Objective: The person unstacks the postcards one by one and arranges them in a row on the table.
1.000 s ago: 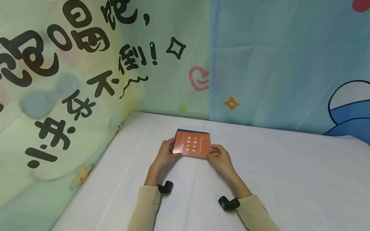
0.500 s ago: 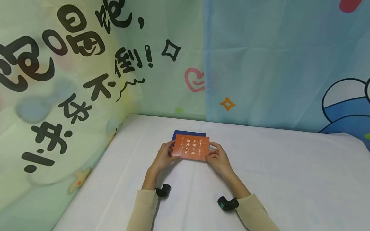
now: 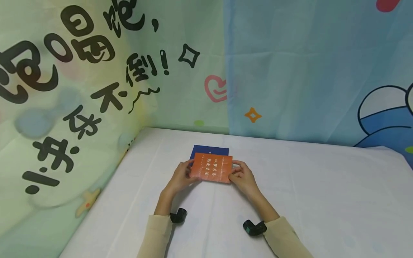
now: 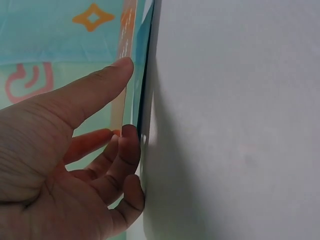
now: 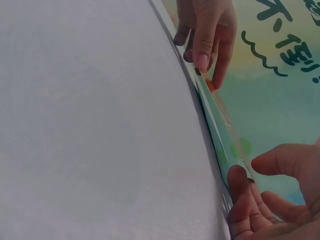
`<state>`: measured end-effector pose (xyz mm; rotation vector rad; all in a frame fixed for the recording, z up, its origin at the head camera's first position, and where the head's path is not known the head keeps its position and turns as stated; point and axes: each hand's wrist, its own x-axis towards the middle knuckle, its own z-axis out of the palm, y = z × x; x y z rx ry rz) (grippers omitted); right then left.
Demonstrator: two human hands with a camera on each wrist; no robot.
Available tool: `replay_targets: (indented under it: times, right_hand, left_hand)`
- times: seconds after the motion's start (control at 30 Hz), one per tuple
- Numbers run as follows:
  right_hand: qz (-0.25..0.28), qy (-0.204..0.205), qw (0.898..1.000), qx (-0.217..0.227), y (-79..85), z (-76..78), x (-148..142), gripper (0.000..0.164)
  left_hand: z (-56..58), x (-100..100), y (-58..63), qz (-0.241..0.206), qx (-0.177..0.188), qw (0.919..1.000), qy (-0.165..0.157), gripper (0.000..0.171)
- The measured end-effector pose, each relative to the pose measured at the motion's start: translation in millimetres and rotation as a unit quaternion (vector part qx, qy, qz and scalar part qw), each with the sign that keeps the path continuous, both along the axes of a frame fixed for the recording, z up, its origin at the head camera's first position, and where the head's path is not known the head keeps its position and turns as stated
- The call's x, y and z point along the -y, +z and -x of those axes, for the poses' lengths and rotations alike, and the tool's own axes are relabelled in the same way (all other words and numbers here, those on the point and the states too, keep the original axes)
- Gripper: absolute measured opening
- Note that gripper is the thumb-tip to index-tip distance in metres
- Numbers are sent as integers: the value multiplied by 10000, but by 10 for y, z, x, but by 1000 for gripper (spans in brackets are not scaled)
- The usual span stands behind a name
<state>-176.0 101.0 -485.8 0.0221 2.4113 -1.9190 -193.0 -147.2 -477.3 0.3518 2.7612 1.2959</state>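
A thin orange card (image 3: 211, 167) with white characters is held level between both hands, low over the white table. My left hand (image 3: 179, 176) pinches its left edge, thumb on top and fingers bent below, as the left wrist view shows. At the right edge, my right hand (image 3: 246, 178) pinches the near corner between thumb and fingers. Behind the card, and partly covered by it, lies a dark blue booklet (image 3: 206, 149); its far strip shows. The right wrist view has the orange card edge-on, raised above a thin teal-dark edge near the table.
White cloth covers the table (image 3: 306, 200), spreading wide to the right. A printed green cloth wall (image 3: 180, 107) with black characters stands at the left and back, and a blue one (image 3: 306, 71) at the back right. Black cameras (image 3: 254, 228) sit on both wrists.
Both hands have drawn the orange card toward the person and off the dark blue booklet, so more of the booklet shows behind it. The view has also shifted slightly.
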Motion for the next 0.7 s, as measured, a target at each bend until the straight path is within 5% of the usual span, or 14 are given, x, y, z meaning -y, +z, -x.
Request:
replay_targets:
  times: [0.7]
  right_hand:
    - [410, 11, 9988, 262, -15, -86, 44, 56]
  left_hand:
    - [-138, 117, 96, 192, 148, 9997, -30, 79]
